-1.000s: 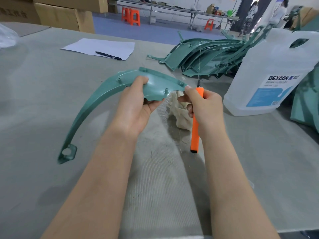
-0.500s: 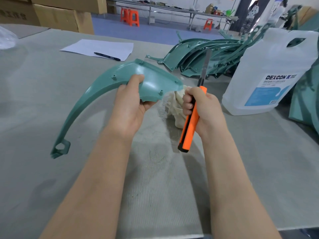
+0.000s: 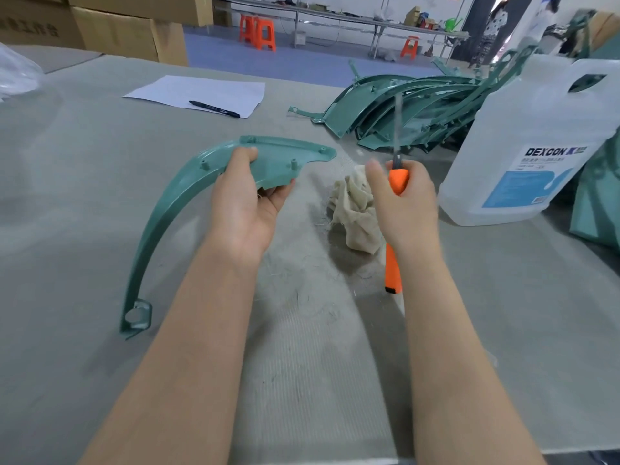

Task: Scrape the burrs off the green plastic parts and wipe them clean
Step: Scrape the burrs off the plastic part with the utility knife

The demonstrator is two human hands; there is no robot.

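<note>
Table (image 3: pixel 84 203): a wide grey felt-like surface that fills most of the view, with fine pale scrapings scattered in front of the hands.
Jug (image 3: pixel 523 142): a big translucent white container with a blue label, standing upright on the table to the right.
Pile of green parts (image 3: pixel 402 109): curved green plastic pieces stacked loosely behind the knife blade, just left of the jug.
Cardboard boxes (image 3: pixel 127 28): stacked beyond the far left edge of the table.
Green plastic part (image 3: pixel 161 216): a long curved piece; its broad end is lifted in the left hand, its narrow end with a round eyelet reaches down to the table near the left forearm.
Paper sheet (image 3: pixel 201 92): lies flat far left, with a black pen (image 3: pixel 214 109) on top of it.
Rag (image 3: pixel 355 209): a crumpled beige cloth on the table between the two hands, partly behind the right hand.
Left hand (image 3: pixel 248 203): thumb on top of the part's broad end, fingers curled beneath it, gripping it.
Right hand (image 3: pixel 406 206): fist wrapped round the knife handle.
Utility knife (image 3: pixel 393 273): orange handle, thin blade pointing up and away, apart from the held part.
</note>
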